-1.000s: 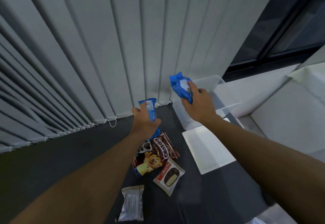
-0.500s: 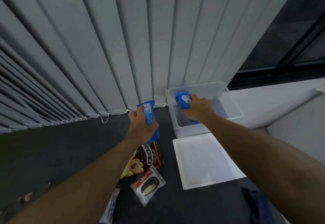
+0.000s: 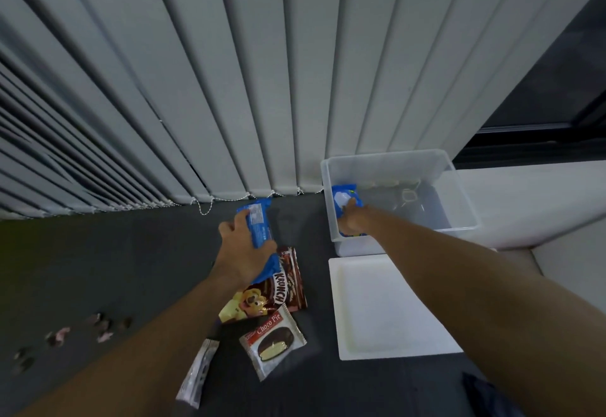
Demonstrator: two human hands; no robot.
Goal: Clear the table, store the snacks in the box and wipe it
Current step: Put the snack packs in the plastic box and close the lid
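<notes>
While the dark worktop [image 3: 98, 252] runs from the vertical blinds [image 3: 229, 72] at its far edge toward the person, a clear plastic box [image 3: 459, 193] is seen at the far right corner, with its white lid [image 3: 387, 315] laid flat just on the near side of it. Inside the box, against its left wall, a blue snack packet [image 3: 344, 197] is clasped by the right hand [image 3: 352, 220]; whether it already rests on the floor of the box cannot be told. A second blue packet [image 3: 259, 226] is clenched in the left hand [image 3: 244, 252], its long axis pointing toward the far edge, and the box lies to the right of that grip, near, with bare worktop between. Room inside the box is judged ample on its right side. Near the middle, a brown Krunch pack [image 3: 288, 285], a Choco Pie wrapper [image 3: 273, 341] and a silver sachet [image 3: 198, 374] are left lying. Small crumbs [image 3: 62, 334] are scattered toward the left edge.
</notes>
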